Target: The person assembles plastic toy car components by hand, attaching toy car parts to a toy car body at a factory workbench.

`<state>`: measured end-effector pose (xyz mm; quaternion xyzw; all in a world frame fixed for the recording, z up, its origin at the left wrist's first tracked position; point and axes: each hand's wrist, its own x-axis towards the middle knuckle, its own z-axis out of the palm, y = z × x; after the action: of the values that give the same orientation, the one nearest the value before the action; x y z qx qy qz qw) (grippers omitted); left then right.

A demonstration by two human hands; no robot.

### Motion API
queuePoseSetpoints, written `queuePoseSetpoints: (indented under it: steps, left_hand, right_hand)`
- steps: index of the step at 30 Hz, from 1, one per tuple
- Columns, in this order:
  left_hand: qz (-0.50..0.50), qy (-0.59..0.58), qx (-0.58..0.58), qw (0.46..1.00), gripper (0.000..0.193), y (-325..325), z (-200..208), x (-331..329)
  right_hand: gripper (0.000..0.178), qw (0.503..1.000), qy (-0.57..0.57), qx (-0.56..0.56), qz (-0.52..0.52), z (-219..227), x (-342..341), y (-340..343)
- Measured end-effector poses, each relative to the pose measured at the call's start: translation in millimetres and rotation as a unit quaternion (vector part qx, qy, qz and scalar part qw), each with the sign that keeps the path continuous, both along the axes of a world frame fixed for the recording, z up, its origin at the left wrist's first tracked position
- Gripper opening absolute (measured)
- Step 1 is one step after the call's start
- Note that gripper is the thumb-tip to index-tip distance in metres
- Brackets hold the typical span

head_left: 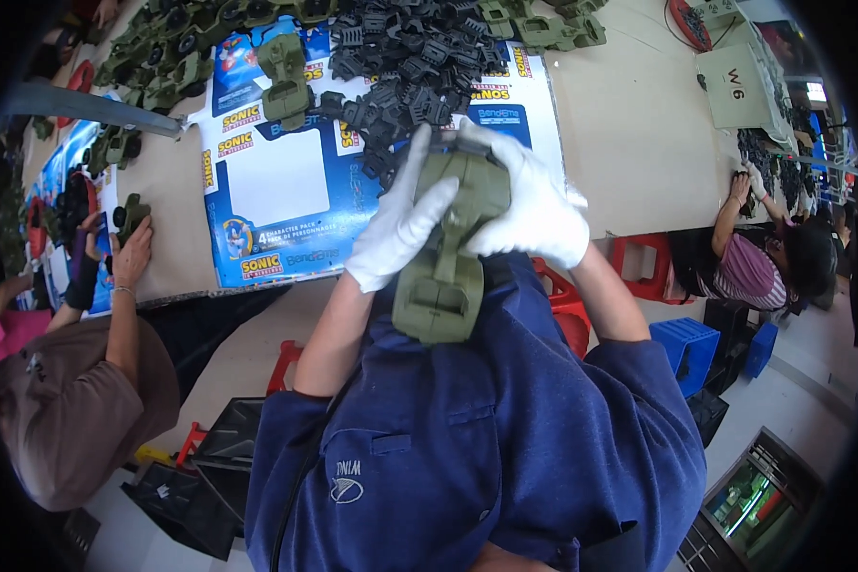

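Note:
Between my two white-gloved hands is an olive-green plastic toy vehicle body (439, 322), tilted with its near end over my lap. My left hand (398, 229) grips its left side, thumb lying across the top. My right hand (536, 195) wraps round the far right side, with its thumb pressed on the middle. Something dark shows at the far end of the body, partly hidden by my right fingers. Just beyond my hands lies a heap of black plastic parts (419, 57). Left of that heap rests another green vehicle body (284, 81).
A blue-and-white printed sheet (275, 183) covers the table (605, 143) before me. More green vehicles (167, 81) are piled at the far left. A metal bar (114, 112) juts in there. Co-workers sit on both sides. Red stools (639, 267) and a blue crate (682, 351) stand below.

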<state>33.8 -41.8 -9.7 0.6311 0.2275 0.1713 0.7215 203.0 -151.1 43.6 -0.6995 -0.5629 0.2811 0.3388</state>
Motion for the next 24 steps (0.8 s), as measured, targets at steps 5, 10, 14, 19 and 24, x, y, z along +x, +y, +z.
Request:
queuePoseSetpoints:
  steps: [5, 10, 14, 19, 24]
  left_hand:
    - [0.045, -0.157, 0.049, 0.985, 0.069, 3.4, 2.1, 11.3]
    - [0.097, -0.187, 0.152, 0.966, 0.043, 4.2, 8.1, 11.5]
    - [0.118, -0.181, 0.162, 0.963, 0.033, 6.5, 8.5, 6.4]
    - [0.090, -0.100, 0.110, 0.985, 0.027, 8.8, -16.7, 24.7]
    - [0.153, 0.106, 0.265, 0.946, 0.035, 52.2, -56.0, 37.7]
  right_hand:
    - [0.092, 0.984, 0.086, 0.128, -0.084, -16.0, -28.9, 1.8]
    - [0.067, 0.955, 0.042, 0.274, -0.101, -24.6, -41.1, 14.7]
    - [0.050, 0.947, 0.034, 0.304, -0.099, -21.2, -45.6, 20.2]
    - [0.045, 0.957, 0.089, 0.207, -0.182, -52.6, -40.1, 12.2]
    - [0.055, 0.886, 0.167, 0.048, -0.431, -130.6, 65.1, -14.2]
